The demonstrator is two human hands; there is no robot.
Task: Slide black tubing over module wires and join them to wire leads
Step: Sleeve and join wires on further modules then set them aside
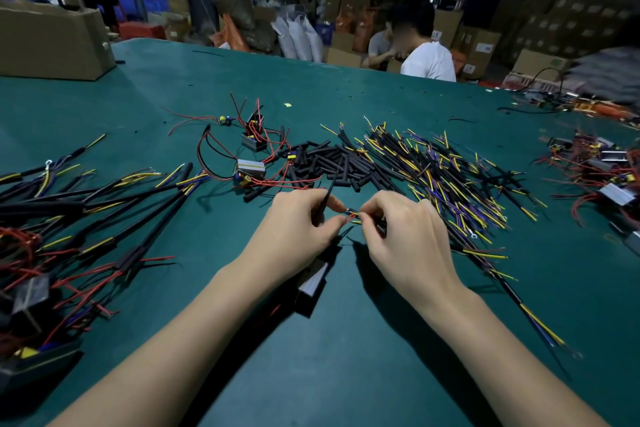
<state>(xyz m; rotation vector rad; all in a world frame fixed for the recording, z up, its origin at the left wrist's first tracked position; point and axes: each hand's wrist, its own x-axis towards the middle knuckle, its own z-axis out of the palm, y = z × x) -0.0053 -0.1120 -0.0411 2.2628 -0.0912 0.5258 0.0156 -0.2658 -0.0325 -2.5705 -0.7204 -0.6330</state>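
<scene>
Two bare hands meet over the middle of a green table (346, 340). The left hand (298, 218) pinches a thin piece of black tubing (327, 196) that sticks up and away from the fingers, and it also pinches a red wire (350, 216). The right hand (405, 229) has its fingers curled and pinches the tips of a wire lead (356, 211) with yellow and blue ends. The two sets of wire tips touch in the small gap between the hands.

Just under the left wrist a small gray and black module (313, 282) hangs near the table. How its wires run up to the fingers is hidden by the hand.

Just beyond the hands lies a pile of short black tubes (332, 163). To the right of that pile is a big heap of wire leads (450, 180), black with yellow and purple tips. A little left of the tubes sit two more modules (251, 168) with red and black wires.

On the near left lies a bunch of long black cables (86, 211) with yellow tips and red wires, some joined to modules. At the far right edge is another heap of modules with red wires (602, 166).

A cardboard box (52, 42) sits on the far left corner. Beyond the far edge of the table, two people (419, 48) sit among stacked boxes.
</scene>
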